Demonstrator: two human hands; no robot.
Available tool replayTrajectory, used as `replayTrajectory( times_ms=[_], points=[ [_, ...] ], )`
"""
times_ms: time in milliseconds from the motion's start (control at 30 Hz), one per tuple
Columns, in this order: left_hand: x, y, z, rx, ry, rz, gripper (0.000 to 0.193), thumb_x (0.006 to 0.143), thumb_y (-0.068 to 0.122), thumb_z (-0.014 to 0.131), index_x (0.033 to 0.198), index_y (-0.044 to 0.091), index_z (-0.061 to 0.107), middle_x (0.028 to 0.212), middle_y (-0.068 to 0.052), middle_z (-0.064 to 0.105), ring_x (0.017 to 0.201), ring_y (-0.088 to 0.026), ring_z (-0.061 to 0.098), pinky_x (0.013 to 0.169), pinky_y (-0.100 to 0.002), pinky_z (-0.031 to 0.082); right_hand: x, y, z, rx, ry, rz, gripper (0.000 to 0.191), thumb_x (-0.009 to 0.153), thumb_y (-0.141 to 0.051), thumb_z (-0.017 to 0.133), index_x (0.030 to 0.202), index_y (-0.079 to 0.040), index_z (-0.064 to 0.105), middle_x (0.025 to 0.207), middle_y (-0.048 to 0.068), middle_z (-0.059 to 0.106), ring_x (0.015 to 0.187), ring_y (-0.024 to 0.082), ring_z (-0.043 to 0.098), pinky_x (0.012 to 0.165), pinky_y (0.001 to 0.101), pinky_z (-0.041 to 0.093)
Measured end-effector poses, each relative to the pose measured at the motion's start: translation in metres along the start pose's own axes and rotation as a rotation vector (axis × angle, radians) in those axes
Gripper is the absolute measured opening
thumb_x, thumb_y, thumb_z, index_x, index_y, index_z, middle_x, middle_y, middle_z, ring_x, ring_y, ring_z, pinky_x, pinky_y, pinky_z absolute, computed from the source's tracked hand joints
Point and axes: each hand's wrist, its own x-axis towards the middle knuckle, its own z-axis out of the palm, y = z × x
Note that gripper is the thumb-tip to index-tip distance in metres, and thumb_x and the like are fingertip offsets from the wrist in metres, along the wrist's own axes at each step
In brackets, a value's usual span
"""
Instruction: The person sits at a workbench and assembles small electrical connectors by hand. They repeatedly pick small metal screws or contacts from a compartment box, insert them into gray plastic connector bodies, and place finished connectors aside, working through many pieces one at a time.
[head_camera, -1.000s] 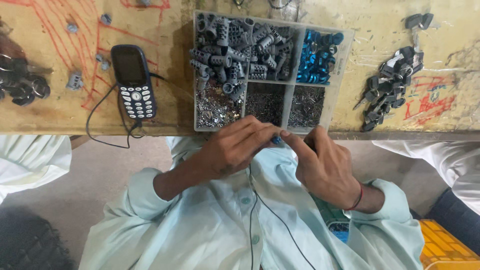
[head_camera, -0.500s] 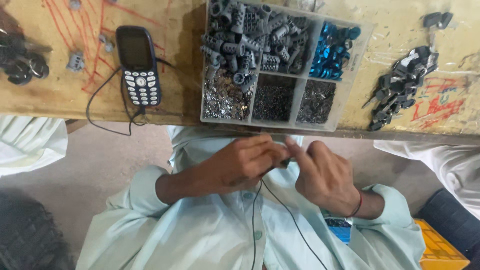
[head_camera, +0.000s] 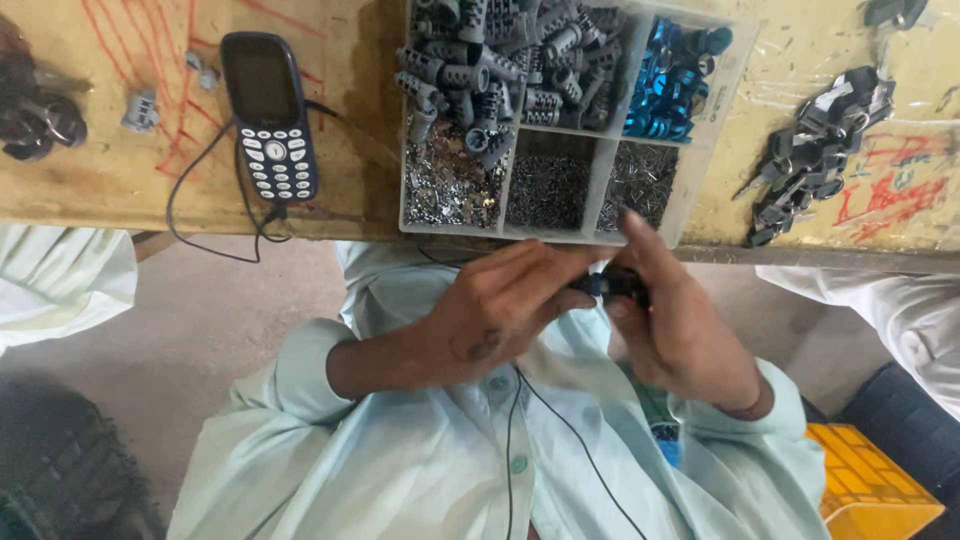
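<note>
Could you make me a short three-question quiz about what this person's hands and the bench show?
1. True or false: the left hand and the right hand meet on one small dark part.
2. Which compartment of the clear parts tray holds the blue pieces? A) top right B) bottom left C) bottom middle
3. What lies on the wooden bench left of the tray, with a black cable looping from it?

Key:
1. True.
2. A.
3. A dark blue keypad phone.
</note>
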Motion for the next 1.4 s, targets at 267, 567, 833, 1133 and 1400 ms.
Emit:
replayTrajectory(
  times_ms=[267, 567, 833, 1133, 1400],
  points=[
    [-0.001, -0.01, -0.048, 0.774, 0.04, -0.226, 0.028, 0.091, 0.012, 0.076, 0.113, 0.011, 0.059, 0.098, -0.007, 0.066, 0.089, -0.029, 0.069, 0.071, -0.04, 0.055, 0.044, 0.034, -0.027, -1.212, 0.497, 0.117, 0.042, 0.099, 0.006, 0.066, 0.14, 0.001, 0.056, 0.128, 0.019, 0.063, 0.113, 0.032, 0.066, 0.098, 0.038, 0.054],
    [0.008, -0.01, -0.051, 0.667, -0.021, -0.276, 0.011, 0.095, 0.005, 0.07, 0.103, 0.007, 0.062, 0.093, -0.01, 0.065, 0.084, -0.032, 0.068, 0.066, -0.043, 0.052, 0.075, 0.015, 0.016, -0.595, 0.031, -0.005, 0.018, 0.09, -0.014, 0.077, 0.102, -0.007, 0.065, 0.095, 0.009, 0.057, 0.096, 0.029, 0.061, 0.075, 0.0412, 0.051],
    [0.001, -0.017, -0.048, 0.388, 0.134, -0.228, 0.017, 0.089, 0.0, 0.073, 0.098, 0.004, 0.059, 0.093, -0.01, 0.067, 0.089, -0.032, 0.07, 0.075, -0.042, 0.054, 0.076, 0.024, 0.02, -0.636, -0.012, 0.005, 0.015, 0.088, -0.014, 0.073, 0.098, -0.009, 0.062, 0.093, 0.009, 0.056, 0.09, 0.029, 0.061, 0.07, 0.0429, 0.051],
    [-0.003, -0.017, -0.054, 0.435, 0.157, -0.215, 0.017, 0.091, -0.002, 0.075, 0.106, 0.005, 0.07, 0.097, -0.01, 0.07, 0.089, -0.029, 0.071, 0.076, -0.038, 0.056, 0.078, 0.02, 0.028, -0.576, 0.026, 0.006, 0.015, 0.093, -0.014, 0.07, 0.104, -0.009, 0.062, 0.094, 0.011, 0.056, 0.087, 0.031, 0.064, 0.066, 0.0435, 0.049],
    [-0.004, -0.013, -0.053, 0.294, 0.231, -0.228, 0.019, 0.087, 0.0, 0.08, 0.104, 0.003, 0.072, 0.094, -0.01, 0.068, 0.084, -0.025, 0.07, 0.074, -0.035, 0.054, 0.079, 0.021, 0.034, -0.634, 0.048, 0.065, 0.015, 0.101, -0.015, 0.07, 0.109, -0.007, 0.061, 0.095, 0.01, 0.057, 0.075, 0.03, 0.064, 0.059, 0.0446, 0.047]
  ],
)
